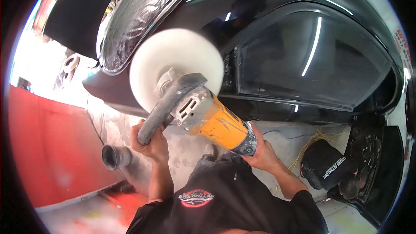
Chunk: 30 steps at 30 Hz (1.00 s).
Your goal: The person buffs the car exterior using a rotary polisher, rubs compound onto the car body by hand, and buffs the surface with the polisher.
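One polisher [221, 123] is held before the car [242, 24]: the left hand [151, 147] is closed around its handle [167, 105], the right hand [261, 151] around its rear end [248, 142]. Its long axis slants from the right hand forward and left to the pad [175, 52]; the left hand is nearer it. The pad stands beside the window's [312, 56] left edge; its contact I cannot tell.

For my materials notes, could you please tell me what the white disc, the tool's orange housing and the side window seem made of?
White disc: probably wool or foam, matt, though blur hides its texture.
Orange housing: likely hard plastic, fairly smooth with dark scuffs.
Side window: apparently glass, dark, with a bright reflection.
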Available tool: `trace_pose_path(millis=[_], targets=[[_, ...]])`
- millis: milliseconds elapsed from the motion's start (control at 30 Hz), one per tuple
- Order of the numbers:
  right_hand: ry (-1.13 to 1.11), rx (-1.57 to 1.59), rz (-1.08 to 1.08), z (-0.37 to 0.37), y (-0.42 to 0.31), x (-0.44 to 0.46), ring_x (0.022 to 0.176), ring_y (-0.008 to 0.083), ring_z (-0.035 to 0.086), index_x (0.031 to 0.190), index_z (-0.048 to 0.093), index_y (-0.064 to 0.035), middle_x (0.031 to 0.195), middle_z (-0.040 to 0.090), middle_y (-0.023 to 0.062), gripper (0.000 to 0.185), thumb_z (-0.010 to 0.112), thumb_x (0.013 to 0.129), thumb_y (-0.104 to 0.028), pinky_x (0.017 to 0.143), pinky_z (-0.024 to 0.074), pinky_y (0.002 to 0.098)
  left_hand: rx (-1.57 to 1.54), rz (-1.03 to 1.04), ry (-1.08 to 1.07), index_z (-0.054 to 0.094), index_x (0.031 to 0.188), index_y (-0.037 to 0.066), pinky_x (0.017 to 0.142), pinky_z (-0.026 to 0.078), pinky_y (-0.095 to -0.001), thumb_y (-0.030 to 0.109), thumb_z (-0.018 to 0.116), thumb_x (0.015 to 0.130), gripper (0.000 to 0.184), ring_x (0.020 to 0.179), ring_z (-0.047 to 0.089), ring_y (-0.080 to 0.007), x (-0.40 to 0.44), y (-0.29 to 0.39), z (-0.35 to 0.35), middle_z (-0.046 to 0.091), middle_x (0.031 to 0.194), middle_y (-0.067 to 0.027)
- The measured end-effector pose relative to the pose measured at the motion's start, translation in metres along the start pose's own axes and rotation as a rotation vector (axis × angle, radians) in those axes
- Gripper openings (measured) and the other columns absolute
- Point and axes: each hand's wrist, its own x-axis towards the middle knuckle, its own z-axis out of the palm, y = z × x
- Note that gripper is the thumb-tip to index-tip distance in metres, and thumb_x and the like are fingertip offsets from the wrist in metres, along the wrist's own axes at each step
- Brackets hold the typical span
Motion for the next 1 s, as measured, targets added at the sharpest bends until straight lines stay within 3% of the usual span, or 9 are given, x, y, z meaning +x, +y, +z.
trace_pose_path(millis=[67,233,333,400,567,667,700,867,1000], targets=[[0.116,0.085,-0.061,-0.004,0.005,-0.008,0.109,0.0490,0.064,0.156,0.013,-0.0042,0.119,0.064,0.0330,0.105,0.080,0.076,-0.015,0.094,0.0537,0.0472,0.090,0.073,-0.073,0.054,0.082,-0.002,0.057,0.041,-0.0269,-0.009,0.065,0.078,0.014,0.060,0.051,-0.0128,0.016,0.022,0.026,0.056,0.066,-0.0066],[0.446,0.397,-0.116,-0.012,-0.001,-0.022,0.133,0.0268,0.048,0.149,0.019,0.0021,0.140,0.046,0.0200,0.102,0.085,0.072,-0.002,0.110,0.0399,0.0414,0.140,0.285,-0.375,0.054,0.081,-0.001,0.056,0.038,-0.0223,-0.006,0.066,0.077,0.015,0.059,0.050,-0.0090,0.066,0.079,0.114,0.056,0.067,-0.0054],[0.530,0.289,-0.104,-0.023,-0.004,-0.032,0.131,0.0280,0.052,0.153,0.011,0.0054,0.141,0.052,0.0225,0.108,0.085,0.075,-0.006,0.109,0.0409,0.0394,0.096,0.311,-0.445,0.055,0.081,-0.002,0.056,0.035,-0.0217,-0.004,0.071,0.070,0.019,0.059,0.049,-0.0084,0.066,0.088,0.142,0.056,0.067,-0.0041],[0.500,0.406,-0.063,-0.013,0.003,-0.036,0.131,0.0256,0.050,0.150,0.017,0.0036,0.140,0.050,0.0204,0.103,0.085,0.073,-0.003,0.109,0.0408,0.0401,0.173,0.408,-0.425,0.056,0.080,-0.002,0.057,0.037,-0.0222,-0.006,0.069,0.070,0.018,0.062,0.051,-0.0090,0.058,0.085,0.135,0.056,0.069,-0.0038],[0.286,0.404,0.132,0.022,0.014,-0.043,0.130,0.0236,0.051,0.150,0.017,0.0044,0.137,0.053,0.0195,0.104,0.087,0.074,-0.007,0.109,0.0408,0.0388,0.069,0.186,-0.318,0.054,0.083,-0.002,0.058,0.043,-0.0239,-0.009,0.062,0.075,0.013,0.060,0.054,-0.0128,0.029,0.043,0.069,0.058,0.071,-0.0084],[0.252,0.264,0.043,0.023,0.006,-0.039,0.124,0.0377,0.060,0.155,0.014,0.0007,0.130,0.061,0.0272,0.107,0.085,0.078,-0.018,0.102,0.0480,0.0406,0.087,0.185,-0.232,0.054,0.077,-0.005,0.056,0.042,-0.0261,-0.010,0.057,0.069,0.010,0.055,0.053,-0.0156,0.032,0.045,0.059,0.057,0.061,-0.0119],[0.277,0.248,0.017,0.018,0.001,-0.038,0.124,0.0369,0.060,0.155,0.013,0.0005,0.131,0.060,0.0264,0.107,0.085,0.078,-0.018,0.102,0.0477,0.0407,0.103,0.191,-0.224,0.054,0.078,-0.005,0.056,0.043,-0.0268,-0.009,0.056,0.069,0.010,0.056,0.054,-0.0162,0.037,0.051,0.063,0.058,0.062,-0.0126],[0.490,0.422,-0.087,0.000,0.000,-0.035,0.124,0.0292,0.057,0.154,0.015,-0.0001,0.135,0.056,0.0199,0.105,0.085,0.077,-0.014,0.104,0.0455,0.0406,0.251,0.450,-0.300,0.059,0.079,-0.001,0.057,0.045,-0.0296,-0.002,0.066,0.068,0.013,0.053,0.056,-0.0233,0.070,0.100,0.140,0.058,0.063,-0.0133],[0.679,0.484,-0.039,-0.051,-0.014,-0.049,0.124,0.0224,0.053,0.150,0.023,-0.0039,0.133,0.054,0.0138,0.099,0.087,0.075,-0.010,0.104,0.0446,0.0395,0.002,0.446,-0.588,0.059,0.080,0.001,0.056,0.048,-0.0334,0.002,0.071,0.068,0.017,0.056,0.061,-0.0301,0.076,0.153,0.237,0.059,0.066,-0.0145]])
